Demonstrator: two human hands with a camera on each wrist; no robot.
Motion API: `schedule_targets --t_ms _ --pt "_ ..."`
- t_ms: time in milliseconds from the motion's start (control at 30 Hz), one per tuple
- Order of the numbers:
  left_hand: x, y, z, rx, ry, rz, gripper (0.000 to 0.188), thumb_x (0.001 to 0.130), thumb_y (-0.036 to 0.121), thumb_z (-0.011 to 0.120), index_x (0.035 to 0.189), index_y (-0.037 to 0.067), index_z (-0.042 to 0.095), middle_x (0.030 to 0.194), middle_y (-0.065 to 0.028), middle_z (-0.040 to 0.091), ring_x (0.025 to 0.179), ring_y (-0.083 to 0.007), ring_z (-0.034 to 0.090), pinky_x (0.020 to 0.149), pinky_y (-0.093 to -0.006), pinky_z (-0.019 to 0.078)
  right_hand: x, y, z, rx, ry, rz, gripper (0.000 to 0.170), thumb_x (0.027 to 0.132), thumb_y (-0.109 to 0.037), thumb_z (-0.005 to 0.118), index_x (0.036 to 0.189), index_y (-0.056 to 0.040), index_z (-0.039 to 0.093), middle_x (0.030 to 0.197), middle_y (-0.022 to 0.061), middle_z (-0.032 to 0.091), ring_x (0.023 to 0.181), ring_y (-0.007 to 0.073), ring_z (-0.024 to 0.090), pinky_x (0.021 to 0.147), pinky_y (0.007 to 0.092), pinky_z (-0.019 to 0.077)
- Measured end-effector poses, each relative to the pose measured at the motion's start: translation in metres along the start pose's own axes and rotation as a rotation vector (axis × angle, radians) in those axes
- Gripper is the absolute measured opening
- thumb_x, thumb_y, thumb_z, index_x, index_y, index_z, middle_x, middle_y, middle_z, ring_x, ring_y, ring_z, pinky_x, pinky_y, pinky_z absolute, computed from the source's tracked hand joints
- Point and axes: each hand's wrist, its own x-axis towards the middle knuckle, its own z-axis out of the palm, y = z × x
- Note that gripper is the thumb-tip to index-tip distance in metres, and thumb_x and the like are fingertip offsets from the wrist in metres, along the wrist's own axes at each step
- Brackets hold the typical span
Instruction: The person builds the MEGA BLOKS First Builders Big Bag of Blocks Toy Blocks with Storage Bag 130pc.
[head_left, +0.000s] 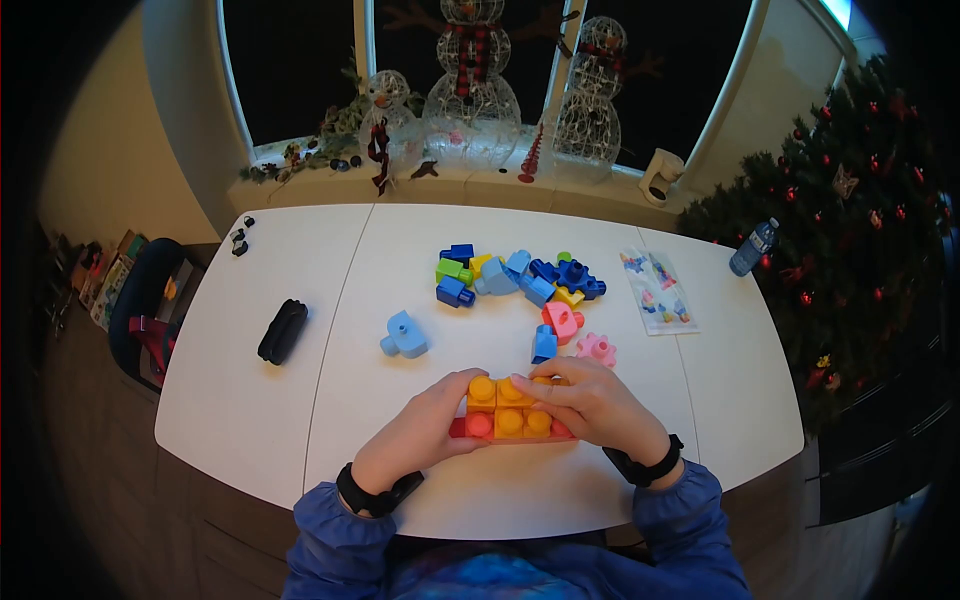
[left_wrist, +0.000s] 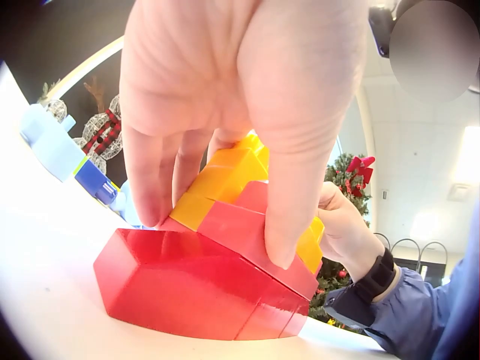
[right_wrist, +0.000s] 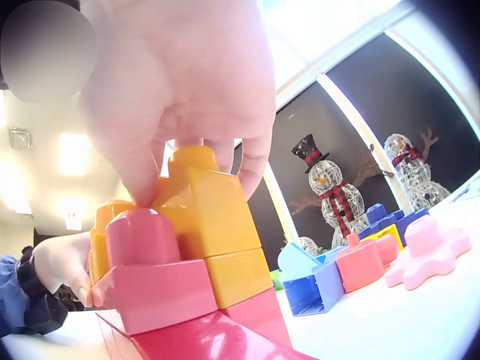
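A stack of toy building blocks (head_left: 510,421) stands on the white table in front of me, with orange-yellow and pink blocks over a red base piece (left_wrist: 176,289). My left hand (head_left: 428,425) grips its left end, the thumb on a pink side and the fingers round the far side. At the right end, my right hand (head_left: 605,405) holds an orange block (right_wrist: 214,214) from above, its thumb on the near side and fingers behind. A pink block (right_wrist: 161,292) with one round stud sits beside that orange block, on the red base.
Beyond the stack lie loose blue, green, yellow and pink blocks (head_left: 493,275). A light blue block (head_left: 404,336) lies apart at left, a pink gear-shaped piece (head_left: 597,349) at right. Farther out are a black case (head_left: 283,332), a printed sheet (head_left: 660,292) and a water bottle (head_left: 754,247).
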Motion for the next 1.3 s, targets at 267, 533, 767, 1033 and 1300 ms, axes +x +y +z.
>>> schedule_targets --t_ms 267,533,767,1033,1300 --pt "0.002 -0.005 -0.002 -0.009 -0.025 0.022 0.076 0.082 0.014 0.089 0.145 0.003 0.048 0.136 -0.019 0.061 0.12 -0.0357 0.066 0.103 -0.0397 0.0575 -0.029 -0.009 -0.019 0.085 0.196 0.247 0.045 0.092 -0.01 0.076 0.137 -0.0127 0.068 0.12 0.0126 0.073 0.109 0.0347 0.069 0.096 0.041 0.0555" --pt "0.0 -0.013 -0.04 -0.026 0.037 -0.063 0.092 0.078 0.031 0.093 0.152 0.005 0.045 0.135 -0.0188 0.063 0.12 -0.0334 0.065 0.102 -0.0416 0.0549 -0.03 -0.012 -0.007 0.102 0.248 0.235 0.03 0.09 -0.005 0.076 0.119 -0.005 0.07 0.11 0.013 0.072 0.1 0.0338 0.071 0.086 0.0383 0.0584" --pt "0.039 -0.092 -0.076 0.549 0.183 -0.243 0.073 0.085 0.053 0.083 0.12 -0.01 0.068 0.115 -0.0264 0.067 0.105 -0.0389 0.067 0.088 -0.0422 0.0564 -0.031 -0.012 -0.005 0.097 0.263 0.237 0.028 0.09 -0.004 0.074 0.118 -0.0047 0.069 0.105 0.0129 0.07 0.097 0.034 0.07 0.084 0.0386 0.0579" --pt "0.066 -0.057 -0.08 0.53 -0.06 -0.714 0.072 0.082 0.058 0.08 0.108 -0.008 0.07 0.112 -0.0292 0.07 0.105 -0.0415 0.069 0.089 -0.0438 0.0568 -0.032 -0.007 -0.004 0.099 0.262 0.217 0.028 0.089 -0.004 0.074 0.117 -0.0042 0.07 0.105 0.0125 0.07 0.097 0.0335 0.07 0.084 0.0386 0.0576" --pt "0.041 -0.061 -0.067 0.472 0.092 -0.272 0.066 0.078 0.027 0.087 0.131 0.003 0.055 0.117 -0.0213 0.064 0.106 -0.0355 0.066 0.089 -0.0397 0.0554 -0.032 -0.006 -0.002 0.113 0.276 0.205 0.029 0.089 -0.004 0.075 0.118 -0.0047 0.07 0.105 0.0118 0.07 0.097 0.0329 0.07 0.084 0.0384 0.0578"
